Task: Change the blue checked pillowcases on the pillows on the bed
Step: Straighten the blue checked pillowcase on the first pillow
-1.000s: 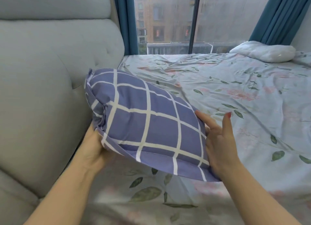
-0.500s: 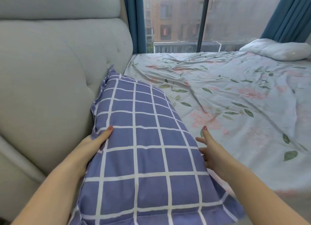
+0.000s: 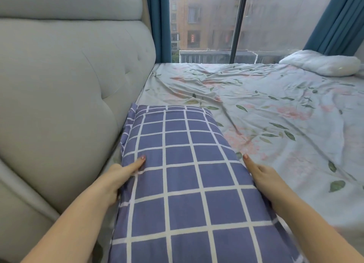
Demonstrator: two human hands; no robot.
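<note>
Pillow (image 3: 183, 184) question: where exactly is it sitting right now?

Reply: flat on the bed (image 3: 275, 113), long side running off toward the window (image 3: 206, 22), left edge right up against the grey padded headboard (image 3: 69, 95). It's wearing the blue checked pillowcase (image 3: 177, 140), white grid lines, and a bit of the case's flap ruffles up along the headboard side.

ok, and the hands? gripping or just resting?

Reply: left hand (image 3: 116, 182) has hold of the pillow's left edge, thumb laid out on top of the fabric, other fingers curled down round the side between pillow and headboard. The cloth puckers a little by the thumb. Right hand (image 3: 262, 178) lies along the right edge, one digit stretched straight forward beside the case. The rest of its fingers are hidden by the hand and the pillow, so honestly can't tell if it's gripping or just flat against it.

anything else on there?

Reply: wrinkly sheet (image 3: 197, 85) with leaves and pink flowers, plus a plain white pillow (image 3: 321, 64) way over at the far right by the teal curtain (image 3: 334, 20), well apart from the checked one.
</note>
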